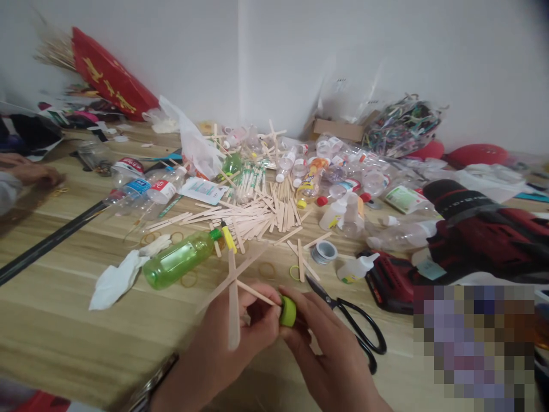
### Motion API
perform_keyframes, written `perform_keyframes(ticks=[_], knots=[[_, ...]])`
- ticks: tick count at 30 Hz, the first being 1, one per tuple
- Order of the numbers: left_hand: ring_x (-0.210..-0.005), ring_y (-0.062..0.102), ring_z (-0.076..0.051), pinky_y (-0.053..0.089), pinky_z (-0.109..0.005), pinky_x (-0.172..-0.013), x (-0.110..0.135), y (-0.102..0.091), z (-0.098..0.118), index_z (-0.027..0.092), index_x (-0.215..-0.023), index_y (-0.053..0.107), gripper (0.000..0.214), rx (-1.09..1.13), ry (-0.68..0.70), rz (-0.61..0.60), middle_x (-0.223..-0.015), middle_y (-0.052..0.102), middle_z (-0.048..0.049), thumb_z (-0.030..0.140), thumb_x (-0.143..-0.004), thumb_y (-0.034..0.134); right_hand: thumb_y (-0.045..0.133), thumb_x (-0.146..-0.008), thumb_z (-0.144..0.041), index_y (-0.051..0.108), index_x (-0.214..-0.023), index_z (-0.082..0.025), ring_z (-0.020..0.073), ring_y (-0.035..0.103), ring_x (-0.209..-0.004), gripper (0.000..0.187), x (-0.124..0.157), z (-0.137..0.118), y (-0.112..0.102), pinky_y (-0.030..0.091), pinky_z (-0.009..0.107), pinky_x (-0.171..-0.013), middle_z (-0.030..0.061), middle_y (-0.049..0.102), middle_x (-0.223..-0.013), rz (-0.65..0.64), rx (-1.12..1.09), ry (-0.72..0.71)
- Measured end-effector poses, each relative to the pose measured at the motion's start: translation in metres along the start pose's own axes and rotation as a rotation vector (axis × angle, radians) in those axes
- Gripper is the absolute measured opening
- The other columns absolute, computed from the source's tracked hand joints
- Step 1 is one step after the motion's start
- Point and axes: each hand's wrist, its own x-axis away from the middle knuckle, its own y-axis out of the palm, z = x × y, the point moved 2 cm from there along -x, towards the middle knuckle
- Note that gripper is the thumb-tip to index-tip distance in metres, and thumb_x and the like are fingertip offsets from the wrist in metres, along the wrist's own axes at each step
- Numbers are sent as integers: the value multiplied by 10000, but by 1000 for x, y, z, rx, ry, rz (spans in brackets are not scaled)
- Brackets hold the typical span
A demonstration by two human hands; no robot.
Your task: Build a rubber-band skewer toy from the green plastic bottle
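My left hand is closed around a cross of flat wooden craft sticks with a thin stick running out to the right. My right hand pinches a small green bottle cap at the end of that thin stick. Both hands meet just above the wooden table near its front edge. A watch band shows on my left wrist.
A green plastic bottle and white tissue lie left of my hands. Black scissors, a glue bottle and a tape roll lie to the right. Heaped craft sticks and clear bottles fill the middle. Another person's hand rests at the far left.
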Motion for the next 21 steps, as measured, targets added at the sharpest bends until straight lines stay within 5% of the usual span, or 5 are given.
perform_keyframes(ticks=[9,21], knots=[[-587,568,-103,450,-173,-528,-6,3,14,194,-754,639,112,-82,85,-68,-674,646,21,176,-785,534,579,-929,-280,580,-1275,-247,180,697,-998,348,3,1,-7,575,226,-795,76,714,-1123,-75,-244,188],[-589,556,-131,495,-226,-581,-10,-4,14,207,-732,638,117,-297,128,-91,-653,615,9,225,-812,555,571,-928,-272,582,-1280,-194,162,694,-782,361,3,8,-6,578,227,-677,60,697,-909,-72,-36,110]])
